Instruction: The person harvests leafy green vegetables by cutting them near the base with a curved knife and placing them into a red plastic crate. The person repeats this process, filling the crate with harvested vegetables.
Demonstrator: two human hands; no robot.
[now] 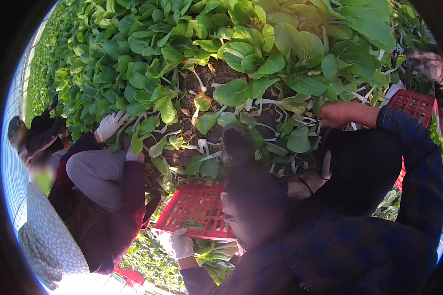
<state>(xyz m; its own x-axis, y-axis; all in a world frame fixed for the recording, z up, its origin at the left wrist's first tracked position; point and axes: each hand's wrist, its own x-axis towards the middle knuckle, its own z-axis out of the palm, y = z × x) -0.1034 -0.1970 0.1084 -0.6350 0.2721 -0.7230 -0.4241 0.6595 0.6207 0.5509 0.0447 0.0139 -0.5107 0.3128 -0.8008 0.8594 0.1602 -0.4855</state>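
Observation:
Both of my hands are out of view. Close before me, a co-worker in a dark cap (240, 147) and a plaid shirt (336, 254) bends over a bed of leafy greens (144, 84). That person's bare hand (334, 115) holds a thin-bladed tool (310, 124) among the stems. Their white-gloved hand (182, 244) grips the edge of a red slatted plastic crate (192, 206). Cut stems and loose leaves (208, 164) lie on the bare soil (221, 75).
At left another person crouches, one gloved hand (112, 125) in the plants; a patterned cloth (55, 225) is beside them. A further worker (40, 136) bends beyond. Another red crate (415, 105) stands at right near a plaid sleeve (428, 68). Harvested greens (216, 254) lie below the nearer crate.

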